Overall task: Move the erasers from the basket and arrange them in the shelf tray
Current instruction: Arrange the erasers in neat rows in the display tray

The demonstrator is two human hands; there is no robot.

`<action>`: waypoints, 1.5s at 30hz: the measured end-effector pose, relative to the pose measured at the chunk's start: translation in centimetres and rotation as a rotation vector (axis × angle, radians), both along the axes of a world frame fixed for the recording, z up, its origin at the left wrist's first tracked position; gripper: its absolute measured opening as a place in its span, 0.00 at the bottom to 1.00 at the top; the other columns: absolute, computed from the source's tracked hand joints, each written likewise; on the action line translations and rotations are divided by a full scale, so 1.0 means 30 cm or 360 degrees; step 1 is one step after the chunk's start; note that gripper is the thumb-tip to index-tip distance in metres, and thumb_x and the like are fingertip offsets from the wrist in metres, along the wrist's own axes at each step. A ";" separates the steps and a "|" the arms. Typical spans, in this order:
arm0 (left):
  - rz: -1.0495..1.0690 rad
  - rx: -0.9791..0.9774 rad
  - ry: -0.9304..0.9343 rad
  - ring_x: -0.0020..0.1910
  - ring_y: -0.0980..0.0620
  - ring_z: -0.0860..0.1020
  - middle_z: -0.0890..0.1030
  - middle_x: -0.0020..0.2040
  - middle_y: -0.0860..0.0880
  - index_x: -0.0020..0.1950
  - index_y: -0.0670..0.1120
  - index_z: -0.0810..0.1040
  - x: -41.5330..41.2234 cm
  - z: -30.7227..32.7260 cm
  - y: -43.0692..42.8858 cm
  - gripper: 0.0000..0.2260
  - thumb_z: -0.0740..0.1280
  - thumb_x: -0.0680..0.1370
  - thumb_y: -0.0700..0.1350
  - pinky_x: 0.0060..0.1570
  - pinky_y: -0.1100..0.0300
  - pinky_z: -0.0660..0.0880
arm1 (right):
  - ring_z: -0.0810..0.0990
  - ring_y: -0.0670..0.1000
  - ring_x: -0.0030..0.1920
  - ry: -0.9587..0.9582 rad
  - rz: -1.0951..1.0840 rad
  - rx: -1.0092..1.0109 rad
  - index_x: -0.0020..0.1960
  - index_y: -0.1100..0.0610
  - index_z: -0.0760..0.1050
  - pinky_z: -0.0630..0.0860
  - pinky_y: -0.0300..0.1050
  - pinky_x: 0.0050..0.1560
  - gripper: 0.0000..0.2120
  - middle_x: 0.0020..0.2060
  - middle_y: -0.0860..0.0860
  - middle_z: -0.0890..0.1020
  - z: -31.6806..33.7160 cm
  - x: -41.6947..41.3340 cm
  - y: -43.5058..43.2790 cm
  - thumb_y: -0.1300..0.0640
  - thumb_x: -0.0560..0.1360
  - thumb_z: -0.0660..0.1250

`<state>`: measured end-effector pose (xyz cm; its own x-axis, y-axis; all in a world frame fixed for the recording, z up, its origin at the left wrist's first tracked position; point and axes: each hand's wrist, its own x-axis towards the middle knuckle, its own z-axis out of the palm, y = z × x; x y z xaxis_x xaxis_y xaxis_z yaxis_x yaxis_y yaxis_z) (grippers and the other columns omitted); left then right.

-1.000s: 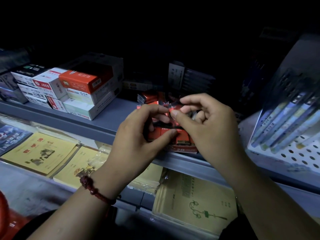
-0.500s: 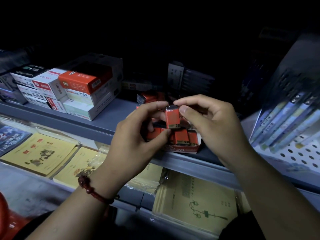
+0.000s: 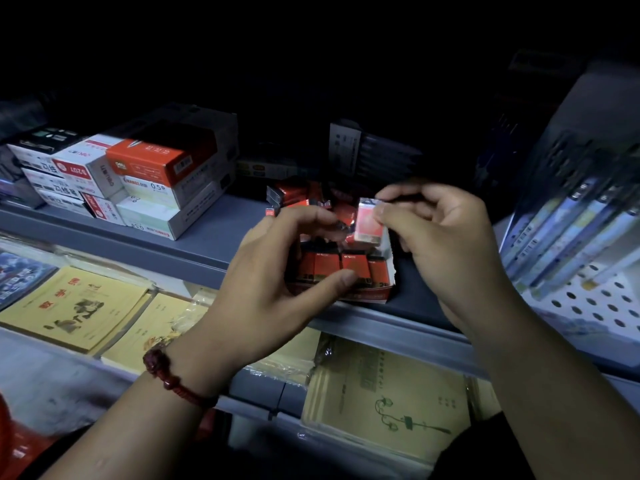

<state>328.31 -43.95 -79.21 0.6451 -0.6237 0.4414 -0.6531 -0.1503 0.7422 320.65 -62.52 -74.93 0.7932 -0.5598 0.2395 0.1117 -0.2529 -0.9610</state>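
Note:
A small red cardboard tray [image 3: 377,295] sits near the front of the grey shelf, holding a row of red-and-black wrapped erasers [image 3: 353,268]. My right hand [image 3: 446,244] pinches one wrapped eraser [image 3: 369,225] between thumb and fingers, just above the tray's back right. My left hand [image 3: 277,282] curls over the tray's left side; its thumb rests on the front row and its fingers seem to grip dark erasers, partly hidden. More loose red erasers [image 3: 298,195] lie behind the tray. A red shape at the bottom left edge [image 3: 10,441] may be the basket.
Stacked red and white stationery boxes [image 3: 138,181] stand on the shelf at left. Packs of pens [image 3: 575,223] hang on a white pegboard at right. Yellow exercise books [image 3: 72,306] fill the lower shelf beneath my arms. The shelf's back is dark.
My right hand has lifted the eraser up and to the right, turning its pale face towards me. My left hand has stayed on the tray.

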 end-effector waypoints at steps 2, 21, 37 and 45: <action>-0.0057 0.0090 -0.0204 0.61 0.54 0.76 0.79 0.61 0.64 0.64 0.60 0.79 0.005 0.010 0.005 0.15 0.69 0.78 0.60 0.61 0.49 0.72 | 0.78 0.48 0.33 0.0033 -0.0060 -0.0061 0.46 0.56 0.81 0.72 0.37 0.33 0.05 0.36 0.59 0.82 -0.002 0.001 -0.010 0.65 0.75 0.71; -0.0040 0.0150 -0.0472 0.56 0.51 0.76 0.81 0.59 0.60 0.53 0.54 0.86 0.028 -0.007 0.003 0.10 0.71 0.77 0.58 0.58 0.48 0.72 | 0.64 0.44 0.23 0.0402 0.0192 -0.0677 0.36 0.55 0.78 0.63 0.37 0.26 0.08 0.19 0.43 0.70 -0.031 -0.028 -0.041 0.64 0.70 0.73; -0.0059 0.0107 -0.0430 0.58 0.53 0.77 0.80 0.56 0.54 0.53 0.49 0.85 0.043 0.000 0.032 0.14 0.75 0.75 0.57 0.60 0.60 0.72 | 0.75 0.39 0.30 0.0310 0.0168 -0.0966 0.42 0.52 0.81 0.66 0.28 0.30 0.07 0.34 0.46 0.81 -0.025 -0.001 0.000 0.63 0.73 0.73; 0.0053 0.0125 -0.0656 0.53 0.50 0.76 0.80 0.55 0.56 0.57 0.48 0.83 0.036 -0.005 0.033 0.12 0.73 0.79 0.54 0.55 0.50 0.72 | 0.75 0.38 0.39 0.0294 0.0082 -0.1046 0.44 0.51 0.82 0.68 0.27 0.39 0.05 0.37 0.43 0.78 -0.039 0.016 0.001 0.61 0.75 0.72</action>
<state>329.40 -42.96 -79.37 0.4447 -0.6475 0.6189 -0.8869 -0.2219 0.4051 321.14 -62.49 -76.11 0.8754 -0.3050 0.3750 -0.0118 -0.7891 -0.6142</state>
